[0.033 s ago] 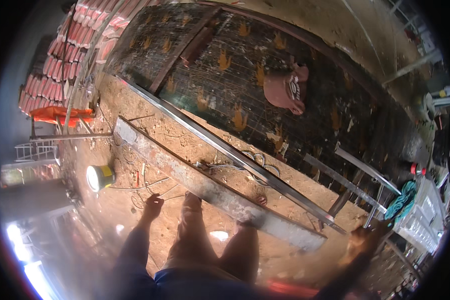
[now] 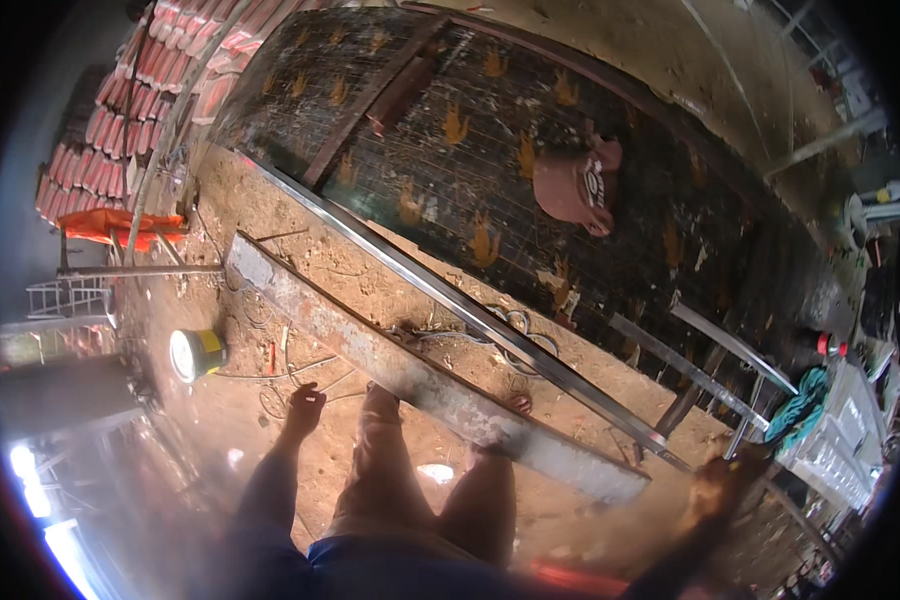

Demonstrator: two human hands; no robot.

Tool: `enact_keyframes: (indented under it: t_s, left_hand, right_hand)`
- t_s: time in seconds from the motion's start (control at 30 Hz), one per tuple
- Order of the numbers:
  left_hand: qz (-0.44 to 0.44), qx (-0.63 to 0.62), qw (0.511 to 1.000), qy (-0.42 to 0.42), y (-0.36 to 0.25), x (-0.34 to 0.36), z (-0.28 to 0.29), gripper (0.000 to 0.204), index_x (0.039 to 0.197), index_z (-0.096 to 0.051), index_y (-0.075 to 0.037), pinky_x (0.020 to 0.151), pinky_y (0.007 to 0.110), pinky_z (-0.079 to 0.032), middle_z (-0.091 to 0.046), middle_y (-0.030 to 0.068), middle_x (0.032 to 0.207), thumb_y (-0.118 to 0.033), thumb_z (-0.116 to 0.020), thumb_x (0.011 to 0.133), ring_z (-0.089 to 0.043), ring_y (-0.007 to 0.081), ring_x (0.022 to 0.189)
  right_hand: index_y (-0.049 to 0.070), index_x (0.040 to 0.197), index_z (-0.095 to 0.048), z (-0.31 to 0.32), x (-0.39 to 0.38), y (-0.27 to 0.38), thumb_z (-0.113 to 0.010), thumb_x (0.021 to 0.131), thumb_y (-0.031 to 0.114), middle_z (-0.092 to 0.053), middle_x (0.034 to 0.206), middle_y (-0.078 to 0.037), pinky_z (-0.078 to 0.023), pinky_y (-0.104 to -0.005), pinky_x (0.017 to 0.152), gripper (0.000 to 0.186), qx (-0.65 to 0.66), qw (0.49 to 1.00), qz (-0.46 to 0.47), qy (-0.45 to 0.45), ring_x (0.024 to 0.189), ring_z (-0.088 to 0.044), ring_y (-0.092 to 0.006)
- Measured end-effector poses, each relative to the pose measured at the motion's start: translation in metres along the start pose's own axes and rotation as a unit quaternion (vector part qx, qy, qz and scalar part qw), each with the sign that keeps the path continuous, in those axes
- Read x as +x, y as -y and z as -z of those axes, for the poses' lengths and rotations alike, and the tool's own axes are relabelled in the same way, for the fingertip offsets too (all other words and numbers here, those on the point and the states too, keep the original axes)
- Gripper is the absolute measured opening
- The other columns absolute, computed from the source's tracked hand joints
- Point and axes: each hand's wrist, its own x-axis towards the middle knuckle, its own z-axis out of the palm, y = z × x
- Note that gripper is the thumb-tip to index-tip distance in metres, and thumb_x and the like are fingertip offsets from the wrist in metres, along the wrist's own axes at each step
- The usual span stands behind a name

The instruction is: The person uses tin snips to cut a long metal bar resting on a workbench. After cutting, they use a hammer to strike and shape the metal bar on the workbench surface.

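My left hand point(image 2: 305, 408) hangs over the dirt floor beside my left knee. Its fingers are loosely curled, with nothing visible in them. At the lower right my blurred right hand point(image 2: 712, 488) is closed near the low end of a long shiny metal bar point(image 2: 420, 283). A dark shape point(image 2: 752, 462) sticks out from that hand; its kind is too unclear to name. In front of my legs a wide, rusty, grey-painted metal beam point(image 2: 370, 350) slants from upper left to lower right. The shiny bar runs beyond it, roughly parallel.
A dark patterned sheet point(image 2: 450, 180) bears a brownish-pink cap point(image 2: 570, 188). Left stands a bucket point(image 2: 198, 355); cables point(image 2: 515, 345) lie beyond the beam. At right are a teal rope bundle point(image 2: 802, 405), a pale ribbed box point(image 2: 840, 440) and metal strips point(image 2: 690, 370). Red tiles point(image 2: 120, 130) are stacked far left.
The whole view has shifted very slightly. Both hands, the beam and the bar keep nearly the same places.
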Motion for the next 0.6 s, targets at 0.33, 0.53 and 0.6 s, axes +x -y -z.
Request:
enact_keyframes:
  t_s: [0.33,0.53,0.6]
  left_hand:
    - [0.021,-0.458,0.889,-0.001,-0.109,0.29,0.06,0.06,0.158,-0.06,-0.005,0.093,0.04,-0.063,-0.079,0.0122,0.127,-0.027,-0.081,0.106,-0.074,0.0196,0.113]
    - [0.088,-0.603,0.77,0.189,-0.188,0.418,0.079,0.074,0.163,-0.051,0.001,0.115,0.049,-0.056,-0.064,0.0142,0.153,-0.035,-0.082,0.107,-0.063,0.0292,0.136]
    - [0.068,-0.608,0.753,0.242,-0.194,0.433,0.098,0.071,0.161,-0.054,0.002,0.115,0.049,-0.056,-0.064,0.0135,0.152,-0.035,-0.083,0.106,-0.063,0.029,0.135]
  right_hand:
    - [0.003,0.164,-0.055,-0.155,-0.265,0.52,-0.073,0.076,-0.005,-0.072,0.124,-0.026,-0.059,-0.0514,0.097,0.09,-0.081,0.902,0.224,0.361,0.113,-0.07,-0.0453]
    - [0.008,0.175,-0.041,-0.287,-0.361,0.718,-0.072,0.074,-0.003,-0.068,0.135,-0.027,-0.057,-0.0525,0.105,0.106,-0.117,0.862,0.257,0.421,0.118,-0.069,-0.0461]
    - [0.009,0.179,-0.034,-0.327,-0.373,0.769,-0.073,0.077,0.003,-0.068,0.138,-0.022,-0.058,-0.0485,0.106,0.109,0.033,0.827,0.033,0.561,0.118,-0.07,-0.0384]
